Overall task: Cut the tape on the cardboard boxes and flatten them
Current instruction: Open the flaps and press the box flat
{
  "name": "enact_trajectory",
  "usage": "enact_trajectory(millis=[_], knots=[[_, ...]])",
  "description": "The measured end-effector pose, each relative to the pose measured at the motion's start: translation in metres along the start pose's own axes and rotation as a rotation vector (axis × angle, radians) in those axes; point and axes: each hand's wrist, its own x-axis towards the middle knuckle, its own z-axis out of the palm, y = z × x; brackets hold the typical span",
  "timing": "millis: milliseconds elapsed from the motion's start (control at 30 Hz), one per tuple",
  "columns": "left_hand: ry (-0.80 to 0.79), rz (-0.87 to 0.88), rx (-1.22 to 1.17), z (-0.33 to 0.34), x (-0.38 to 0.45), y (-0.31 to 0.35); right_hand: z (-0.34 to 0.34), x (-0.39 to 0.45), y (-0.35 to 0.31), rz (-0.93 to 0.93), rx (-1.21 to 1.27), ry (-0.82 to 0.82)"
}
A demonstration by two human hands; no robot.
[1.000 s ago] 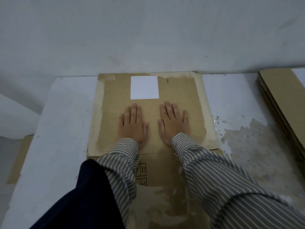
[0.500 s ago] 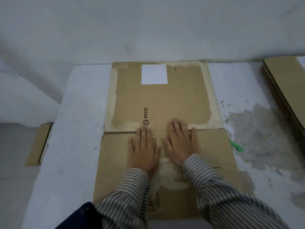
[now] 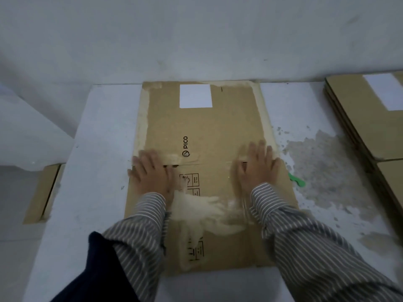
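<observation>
On the white counter (image 3: 98, 149) lies a flattened box (image 3: 205, 131); both hands, left (image 3: 150, 173) and right (image 3: 258, 168), press flat-fingered across its fold. Right: green scrap (image 3: 296, 181), stacked cardboard (image 3: 366, 118).

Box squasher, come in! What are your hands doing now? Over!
Left hand and right hand flat, pressing cardboard box along its fold. Box lies flat on table. Nothing in the way.
</observation>
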Motion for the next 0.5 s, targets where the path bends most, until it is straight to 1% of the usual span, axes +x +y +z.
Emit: enact_trajectory(millis=[67, 100, 167, 233, 367, 500], knots=[[-0.021, -0.109, -0.011, -0.008, 0.013, -0.011, -0.010, 0.017, 0.011, 0.154, -0.033, -0.022], [-0.032, -0.133, -0.034, -0.010, 0.018, -0.014, -0.015, 0.025, 0.014, 0.204, -0.034, -0.038], [-0.029, -0.148, -0.099, -0.015, 0.023, -0.014, -0.021, 0.036, 0.018, 0.292, 0.020, -0.052], [-0.019, -0.173, -0.155, -0.020, 0.024, -0.010, -0.025, 0.042, 0.020, 0.375, 0.131, -0.054], [-0.040, -0.256, -0.237, -0.032, 0.026, -0.008, -0.030, 0.043, 0.021, 0.432, 0.390, -0.005], [-0.041, -0.293, -0.307, -0.041, 0.029, -0.013, -0.035, 0.046, 0.028, 0.488, 0.364, -0.062]])
